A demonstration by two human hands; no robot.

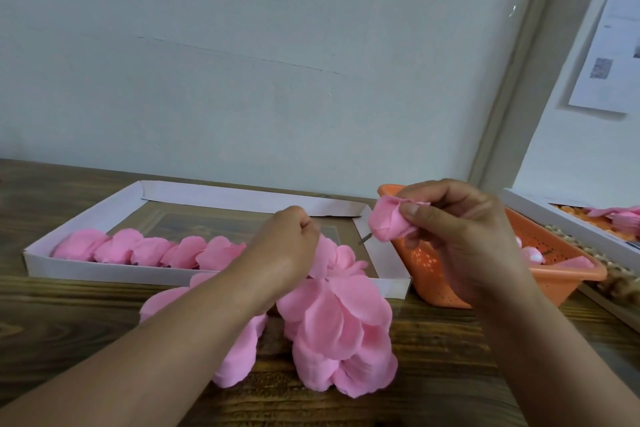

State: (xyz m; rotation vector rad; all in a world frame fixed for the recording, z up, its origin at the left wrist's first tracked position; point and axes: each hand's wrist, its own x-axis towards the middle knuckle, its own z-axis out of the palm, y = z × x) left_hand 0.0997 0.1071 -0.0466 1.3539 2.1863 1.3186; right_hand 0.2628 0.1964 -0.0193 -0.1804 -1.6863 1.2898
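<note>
Nearest me, a heap of pink petals [339, 333] lies on the wooden tabletop [104, 305], and my left grip [280, 246] is curled on its far top edge, pinching petals there. Just right of it, my raised right grip [460, 232] clasps a rolled petal bud [391, 222] whose thin wire stem [365, 240] pokes out below. Behind stand a white cardboard tray [86, 270], with a row of petals [156, 251] along its near wall, and an orange perforated basket [433, 270] beside it.
</note>
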